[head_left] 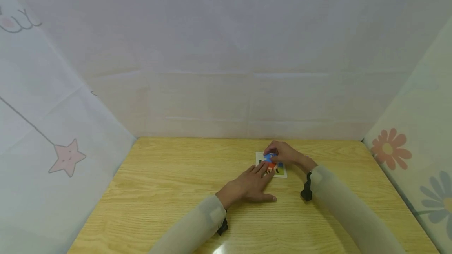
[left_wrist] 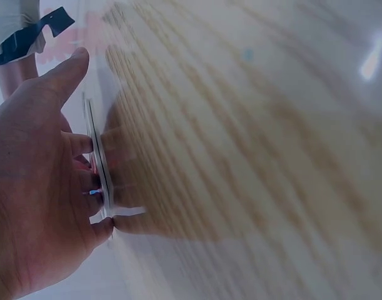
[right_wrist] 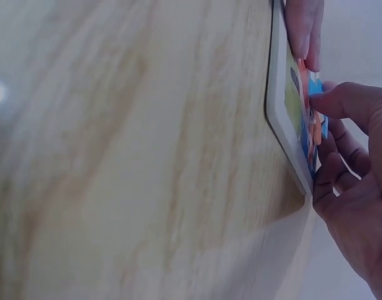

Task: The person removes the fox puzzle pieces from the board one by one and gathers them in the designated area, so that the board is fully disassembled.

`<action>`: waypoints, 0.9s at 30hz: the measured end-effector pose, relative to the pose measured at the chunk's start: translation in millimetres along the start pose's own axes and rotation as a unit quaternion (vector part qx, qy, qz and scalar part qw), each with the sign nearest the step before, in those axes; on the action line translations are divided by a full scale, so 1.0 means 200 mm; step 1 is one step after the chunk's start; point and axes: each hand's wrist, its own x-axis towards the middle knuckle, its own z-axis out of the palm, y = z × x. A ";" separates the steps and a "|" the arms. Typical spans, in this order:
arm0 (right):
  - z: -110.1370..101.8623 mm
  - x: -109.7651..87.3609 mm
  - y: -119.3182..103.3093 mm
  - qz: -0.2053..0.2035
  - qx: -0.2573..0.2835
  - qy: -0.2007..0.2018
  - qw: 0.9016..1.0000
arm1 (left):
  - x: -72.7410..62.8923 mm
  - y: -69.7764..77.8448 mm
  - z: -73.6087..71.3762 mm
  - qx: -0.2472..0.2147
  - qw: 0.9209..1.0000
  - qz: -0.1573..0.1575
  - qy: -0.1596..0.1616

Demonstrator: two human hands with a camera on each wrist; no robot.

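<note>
Two bare hands, the left hand [head_left: 251, 185] and the right hand [head_left: 286, 154], meet at one picture board [head_left: 281, 171], which lies flat on the wooden table [head_left: 169, 183].

Left hand: fingers extended and slightly spread, several tips resting over the board's near-left part. The little finger appears to lie just beside the board. The thumb stands apart from the fingers.

Right hand: thumb and forefinger pinch a blue piece [head_left: 268, 158], located just beyond the left fingertips. The remaining right fingers curl near the board's edge; whether they bear on it cannot be told. Whether the piece is raised clear of the board under the thumb cannot be told either.

Handling: the board looks thin, light and rigid, and is likely to slide on the smooth tabletop if pushed sideways. Spread left fingertips on its face make a suitable hold-down. The piece appears stiff and light; its material is not identifiable. Its shallow edge probably offers little purchase, so the grip point is the opposite edges, between thumb and forefinger pads. Avoid bending: narrow parts may crease or chip.
</note>
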 end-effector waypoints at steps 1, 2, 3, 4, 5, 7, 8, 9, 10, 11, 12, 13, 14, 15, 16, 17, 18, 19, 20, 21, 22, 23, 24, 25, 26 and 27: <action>0.00 0.00 0.00 0.000 0.001 0.002 1.000 | 0.00 0.00 0.00 0.001 1.000 0.000 0.000; 0.00 0.00 -0.01 -0.001 0.002 0.005 1.000 | 0.00 0.00 0.00 0.002 1.000 0.000 -0.001; 0.00 -0.01 -0.01 -0.002 0.004 0.008 1.000 | 0.00 0.00 0.00 0.002 1.000 0.000 -0.001; 0.00 -0.01 -0.02 -0.001 0.005 0.011 1.000 | 0.00 0.00 0.00 0.003 1.000 -0.001 -0.002; 0.01 -0.01 -0.02 -0.001 0.005 0.015 1.000 | 0.00 0.00 0.01 0.003 1.000 -0.001 -0.002; 0.00 -0.01 -0.02 -0.001 0.003 0.022 1.000 | 0.00 -0.01 0.01 0.004 1.000 -0.003 -0.003; 0.00 -0.01 -0.03 0.002 0.003 0.024 1.000 | 0.00 -0.01 0.01 0.004 1.000 -0.004 -0.003; 0.00 -0.01 -0.02 0.005 0.002 0.026 1.000 | 0.00 -0.01 0.01 0.004 1.000 -0.003 -0.002; 0.01 -0.01 -0.02 0.009 0.002 0.028 1.000 | 0.00 -0.01 0.01 0.004 1.000 -0.004 -0.002; 0.01 -0.01 -0.02 0.009 0.001 0.030 1.000 | 0.00 -0.01 0.02 0.004 1.000 -0.003 -0.001; 0.01 -0.01 -0.01 0.010 0.000 0.030 0.999 | 0.00 -0.01 0.02 0.004 1.000 -0.003 0.000; 0.01 -0.01 -0.01 0.012 0.000 0.031 0.999 | 0.00 -0.01 0.02 0.004 1.000 -0.002 0.002; 0.02 -0.01 0.00 0.012 0.001 0.032 0.999 | 0.00 -0.01 0.03 0.004 1.000 -0.001 0.003; 0.02 -0.01 0.01 0.011 0.001 0.033 0.999 | 0.00 -0.01 0.03 0.005 1.000 -0.001 0.004; 0.02 -0.01 0.01 0.011 0.002 0.033 0.999 | 0.00 -0.01 0.03 0.005 1.000 -0.001 0.004; 0.03 -0.01 0.01 0.011 0.003 0.034 0.999 | 0.00 -0.01 0.03 0.006 1.000 0.000 0.005; 0.03 -0.02 0.01 0.012 0.004 0.033 0.999 | 0.00 -0.01 0.03 0.008 1.000 0.000 0.005; 0.03 -0.02 0.02 0.013 0.007 0.034 0.999 | 0.00 -0.01 0.03 0.008 1.000 0.000 0.005; 0.03 -0.02 0.02 0.012 0.008 0.035 0.999 | 0.00 -0.01 0.02 0.010 1.000 0.001 0.005; 0.03 -0.02 0.02 0.012 0.009 0.036 0.999 | 0.00 -0.01 0.02 0.011 1.000 0.001 0.005; 0.03 -0.02 0.03 0.011 0.009 0.036 0.999 | 0.00 -0.01 0.02 0.012 1.000 0.001 0.005; 0.03 -0.02 0.03 0.012 0.011 0.037 0.999 | 0.00 -0.01 0.02 0.012 1.000 0.002 0.005; 0.03 -0.02 0.04 0.013 0.013 0.038 0.999 | 0.00 -0.01 0.02 0.012 1.000 0.002 0.005; 0.03 -0.02 0.04 0.014 0.014 0.038 0.999 | 0.00 -0.01 0.02 0.012 1.000 0.002 0.005; 0.03 -0.03 0.04 0.015 0.016 0.038 0.999 | 0.00 -0.01 0.02 0.012 1.000 0.002 0.004; 0.03 -0.03 0.04 0.017 0.020 0.038 0.999 | 0.00 -0.01 0.02 0.012 1.000 0.002 0.003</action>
